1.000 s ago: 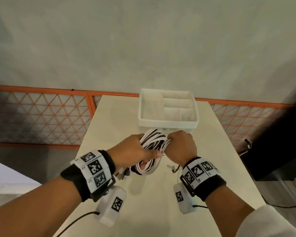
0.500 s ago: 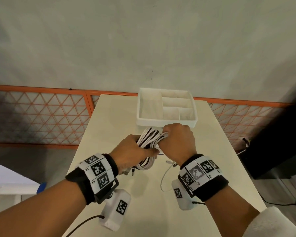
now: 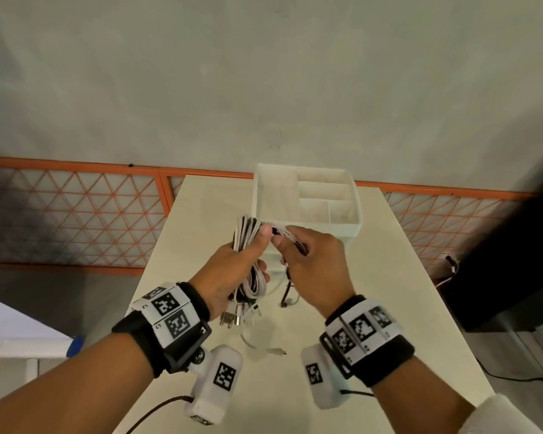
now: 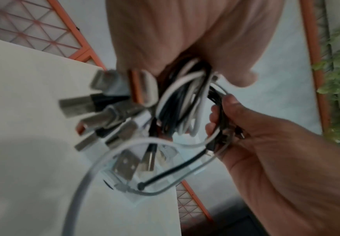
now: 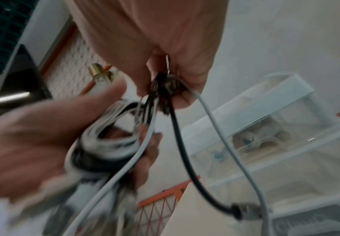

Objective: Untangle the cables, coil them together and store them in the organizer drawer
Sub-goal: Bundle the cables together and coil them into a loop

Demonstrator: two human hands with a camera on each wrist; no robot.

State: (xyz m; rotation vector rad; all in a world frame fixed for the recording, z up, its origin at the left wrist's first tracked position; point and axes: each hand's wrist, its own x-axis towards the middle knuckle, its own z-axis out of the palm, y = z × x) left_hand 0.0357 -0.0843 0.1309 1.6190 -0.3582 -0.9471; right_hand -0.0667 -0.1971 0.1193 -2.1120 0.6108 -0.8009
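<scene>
Head view shows the cable coil (image 3: 248, 261), white and black strands, held above the surface (image 3: 201, 233) just short of the organizer drawer (image 3: 308, 228). The left hand (image 3: 232, 270) wraps the bundle's middle, likely so the loops cannot spring apart. The right hand (image 3: 314, 261) pinches the loose strands, probably to wind them around. USB plugs (image 3: 239, 316) dangle beneath the left hand.

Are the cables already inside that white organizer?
No, out. The cables are bundled in the left hand over the table; the organizer compartments look empty.
</scene>
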